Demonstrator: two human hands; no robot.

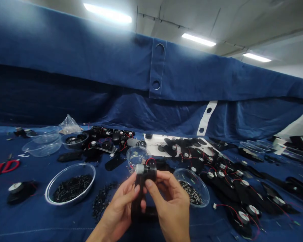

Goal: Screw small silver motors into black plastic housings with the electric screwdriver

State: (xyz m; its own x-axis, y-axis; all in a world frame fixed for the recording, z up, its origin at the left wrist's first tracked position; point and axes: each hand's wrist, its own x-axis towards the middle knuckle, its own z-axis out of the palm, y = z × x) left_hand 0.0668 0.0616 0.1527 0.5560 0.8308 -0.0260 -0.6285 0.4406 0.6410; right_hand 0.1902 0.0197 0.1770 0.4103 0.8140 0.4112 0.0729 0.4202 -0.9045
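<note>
two hands hold a black housing upright above the near edge of the counter

the left hand (120, 208) comes up from the bottom edge, palm turned inward, fingers curled round the black housing (137, 198) with the thumb laid on its front. the right hand (173, 205) faces it, back toward the camera, thumb and bent fingers pinched on the housing's upper end just below the small motor (140, 168), which has a red wire (149, 160) looping off it. both hands are closed on the part, which is lifted clear of the blue counter (40, 218). a bowl of dark screws (91, 169) sits well left and a second bowl (204, 192) just right of the right hand, with loose screws (102, 200) beside the left wrist. there is bare cloth along the near-left edge, while rows of black parts (232, 188) crowd the right.
</note>
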